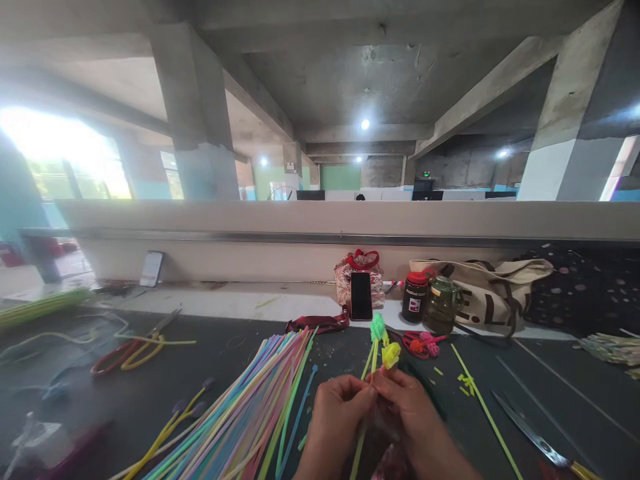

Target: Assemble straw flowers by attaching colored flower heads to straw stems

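Observation:
My left hand (340,417) and my right hand (407,407) meet at the front centre. The fingertips of both pinch the thin yellow-green stems of small handmade flowers. A mint-green flower head (379,328) stands above the fingers, and a yellow flower head (391,355) sits lower, just over my right fingers. The stems (359,453) reappear below the hands. Exactly where the fingers grip is partly hidden. Left of my hands lies a fanned bundle of long pastel craft stems (250,407), with a blue stem (300,417) apart from it.
Scissors with red and yellow handles (135,350) lie left; a metal blade tool (537,443) lies right. Short yellow clippings (466,383) and a long stem (485,410) are nearby. A phone (361,297), dark red-lidded jar (415,299), glass jug (441,310) and canvas bag (485,303) line the back.

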`<action>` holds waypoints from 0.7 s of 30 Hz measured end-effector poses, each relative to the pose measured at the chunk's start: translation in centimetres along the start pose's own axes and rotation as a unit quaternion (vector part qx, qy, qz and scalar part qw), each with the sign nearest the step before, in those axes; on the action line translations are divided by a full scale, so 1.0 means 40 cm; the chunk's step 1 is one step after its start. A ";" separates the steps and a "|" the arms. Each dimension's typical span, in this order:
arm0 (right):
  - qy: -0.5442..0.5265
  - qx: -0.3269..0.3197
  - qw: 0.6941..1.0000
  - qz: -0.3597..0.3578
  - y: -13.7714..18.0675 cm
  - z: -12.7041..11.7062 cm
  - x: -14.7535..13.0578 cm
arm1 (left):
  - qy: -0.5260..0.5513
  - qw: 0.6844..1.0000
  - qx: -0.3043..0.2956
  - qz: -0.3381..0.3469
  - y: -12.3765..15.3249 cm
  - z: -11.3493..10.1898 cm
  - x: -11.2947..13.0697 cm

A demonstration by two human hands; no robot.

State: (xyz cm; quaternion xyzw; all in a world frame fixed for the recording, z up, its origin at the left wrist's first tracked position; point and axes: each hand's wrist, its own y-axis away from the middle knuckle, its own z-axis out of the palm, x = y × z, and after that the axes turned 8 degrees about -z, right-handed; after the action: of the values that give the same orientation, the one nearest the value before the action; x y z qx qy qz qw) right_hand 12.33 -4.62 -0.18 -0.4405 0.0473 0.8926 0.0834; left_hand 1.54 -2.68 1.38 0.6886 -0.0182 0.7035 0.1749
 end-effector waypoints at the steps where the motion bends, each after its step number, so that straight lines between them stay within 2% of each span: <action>1: 0.002 0.002 1.000 -0.004 -0.002 -0.003 0.002 | 0.004 1.000 -0.008 -0.005 0.000 0.000 -0.001; 6: 0.014 0.021 1.000 -0.012 -0.006 -0.007 -0.007 | 0.059 0.993 -0.101 -0.021 0.007 -0.005 -0.002; 10: 0.044 0.050 0.998 -0.023 -0.004 -0.006 -0.028 | 0.063 0.989 -0.131 -0.024 0.019 -0.003 0.007; 16: 0.067 0.055 0.995 -0.046 0.008 -0.040 -0.047 | 0.050 0.964 -0.247 -0.085 0.025 0.019 -0.008; 21: 0.078 0.092 0.992 -0.037 0.034 -0.087 -0.065 | -0.035 0.970 -0.227 -0.081 0.021 0.051 -0.046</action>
State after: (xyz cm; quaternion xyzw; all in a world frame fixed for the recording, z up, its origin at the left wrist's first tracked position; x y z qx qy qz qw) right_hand 16.33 -6.77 -0.21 -0.5011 0.1191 0.8434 0.1528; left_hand 3.24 -4.43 -0.14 0.6545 -0.1279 0.6399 0.3819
